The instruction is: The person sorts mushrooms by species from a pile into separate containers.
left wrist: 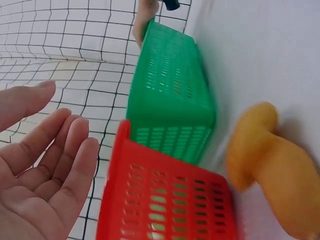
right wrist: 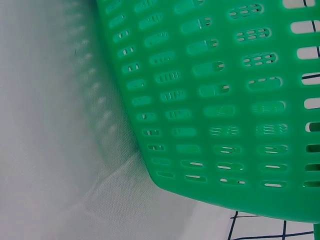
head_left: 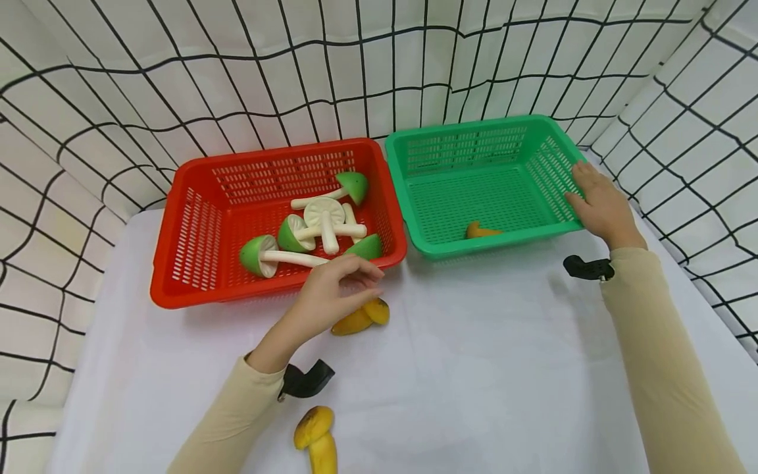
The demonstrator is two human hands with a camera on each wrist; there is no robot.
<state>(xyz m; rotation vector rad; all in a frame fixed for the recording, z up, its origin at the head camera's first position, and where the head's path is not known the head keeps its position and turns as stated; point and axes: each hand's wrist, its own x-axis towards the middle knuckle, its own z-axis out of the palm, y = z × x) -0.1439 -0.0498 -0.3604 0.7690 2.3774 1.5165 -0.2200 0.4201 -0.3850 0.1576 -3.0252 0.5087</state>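
Observation:
My left hand (head_left: 337, 293) hovers at the front rim of the red basket (head_left: 195, 297), its fingers loosely bent and nothing between them. Just below that hand, partly covered by it, a yellow mushroom (head_left: 355, 320) lies on the white cloth; the left wrist view shows this mushroom (left wrist: 270, 165) apart from the fingers. My right hand (head_left: 604, 204) rests on the right rim of the green basket (head_left: 474, 248). Its fingers look fairly straight, though their far side is hidden. From the right wrist, only the green basket's perforated side (right wrist: 200, 105) shows, without fingers.
Several green-capped white mushrooms (head_left: 324, 220) lie in the red basket. One yellow-orange mushroom (head_left: 481, 230) is in the green basket, partly behind its front wall. Another yellow mushroom (head_left: 316, 434) lies near the left forearm. Black-gridded white walls (head_left: 391, 66) stand behind and at both sides.

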